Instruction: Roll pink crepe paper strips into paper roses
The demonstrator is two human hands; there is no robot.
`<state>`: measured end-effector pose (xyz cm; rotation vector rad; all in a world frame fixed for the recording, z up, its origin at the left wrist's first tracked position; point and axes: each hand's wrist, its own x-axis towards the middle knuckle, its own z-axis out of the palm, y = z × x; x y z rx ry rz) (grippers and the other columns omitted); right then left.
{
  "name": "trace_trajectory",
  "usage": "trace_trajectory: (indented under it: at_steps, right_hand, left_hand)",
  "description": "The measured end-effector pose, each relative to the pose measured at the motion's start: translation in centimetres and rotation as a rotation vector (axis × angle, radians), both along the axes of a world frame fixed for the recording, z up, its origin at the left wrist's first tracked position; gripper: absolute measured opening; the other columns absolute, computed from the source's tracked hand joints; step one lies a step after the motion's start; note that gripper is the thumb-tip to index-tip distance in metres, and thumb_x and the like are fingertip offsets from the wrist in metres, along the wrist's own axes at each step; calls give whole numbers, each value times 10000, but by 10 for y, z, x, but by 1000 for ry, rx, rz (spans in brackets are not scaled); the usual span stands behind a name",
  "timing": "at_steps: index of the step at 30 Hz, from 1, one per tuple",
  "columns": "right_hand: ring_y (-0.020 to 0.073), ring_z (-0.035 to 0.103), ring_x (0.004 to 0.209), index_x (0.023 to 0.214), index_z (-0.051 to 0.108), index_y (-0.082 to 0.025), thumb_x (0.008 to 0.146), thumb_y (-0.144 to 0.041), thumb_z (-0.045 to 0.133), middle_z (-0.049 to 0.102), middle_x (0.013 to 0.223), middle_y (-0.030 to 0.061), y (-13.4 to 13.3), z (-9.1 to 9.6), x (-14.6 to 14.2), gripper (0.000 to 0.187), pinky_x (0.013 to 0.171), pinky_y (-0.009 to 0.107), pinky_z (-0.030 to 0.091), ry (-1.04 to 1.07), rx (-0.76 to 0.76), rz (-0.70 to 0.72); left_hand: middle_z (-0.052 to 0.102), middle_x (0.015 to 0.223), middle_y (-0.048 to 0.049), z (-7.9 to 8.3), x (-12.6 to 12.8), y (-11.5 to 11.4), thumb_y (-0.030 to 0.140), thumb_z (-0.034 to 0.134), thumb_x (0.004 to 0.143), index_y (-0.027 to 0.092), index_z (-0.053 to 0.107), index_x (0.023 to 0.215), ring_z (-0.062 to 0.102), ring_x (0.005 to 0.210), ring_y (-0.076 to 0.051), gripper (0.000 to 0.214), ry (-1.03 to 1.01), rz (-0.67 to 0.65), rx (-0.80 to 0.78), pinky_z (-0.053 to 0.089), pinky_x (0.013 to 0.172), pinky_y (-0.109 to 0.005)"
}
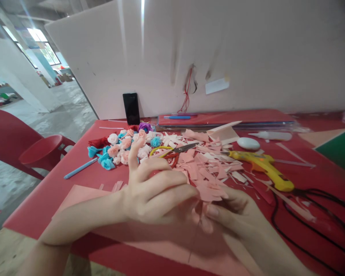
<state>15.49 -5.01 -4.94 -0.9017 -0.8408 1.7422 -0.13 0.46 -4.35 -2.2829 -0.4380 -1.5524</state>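
Note:
My left hand (158, 188) reaches across from the left, its little finger raised and its other fingers curled in to meet my right hand (238, 214). Between the fingertips of both is a small piece of pink paper (211, 190) with an uneven edge. My right thumb presses on it from the near side; part of the paper is hidden by the fingers and blurred. Below my hands lies a large pink paper sheet (158, 245). Just beyond them spread pink paper scraps (201, 165) and scissors (186, 147) with yellow and red handles.
Several paper roses (123, 145) in pink, white and blue sit at the left. A yellow glue gun (261, 165) with a black cord (313, 218) lies right. A blue pen (80, 168), a phone (131, 108) against the white panel (161, 57), and a glue bottle (273, 135) are nearby.

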Motion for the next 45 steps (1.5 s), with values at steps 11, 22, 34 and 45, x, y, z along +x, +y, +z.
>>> trace_trajectory:
  at_steps: [11, 22, 34, 45]
  right_hand:
    - [58, 553, 456, 582, 696, -229, 588, -216, 810, 614, 492, -55, 2, -2, -1, 116, 506, 151, 431, 52, -49, 15]
    - [53, 537, 444, 520, 608, -194, 536, -256, 844, 601, 469, -66, 5, -2, -5, 245, 515, 158, 408, 97, -50, -18]
    - [40, 537, 456, 561, 665, -205, 582, -195, 813, 599, 500, -65, 3, 0, -5, 149, 510, 137, 413, 181, -75, -20]
    - [71, 548, 472, 552, 641, -227, 540, -187, 817, 621, 495, -65, 5, -5, -8, 181, 532, 176, 444, 45, -52, -122]
  left_hand:
    - [563, 563, 81, 4, -3, 2, 149, 523, 777, 243, 583, 674, 478, 571, -99, 152, 21, 77, 139, 275, 1092, -549]
    - [606, 567, 74, 1, 2, 2, 188, 545, 768, 215, 586, 667, 523, 618, -108, 112, 31, 142, 135, 272, 1102, -490]
    - [601, 564, 79, 2, 0, 0, 115, 537, 753, 210, 589, 653, 520, 618, -104, 148, 48, 140, 105, 230, 1131, -469]
    - [650, 639, 28, 6, -2, -4, 150, 544, 703, 189, 588, 744, 562, 680, -147, 71, 62, 73, -85, 297, 1077, -521]
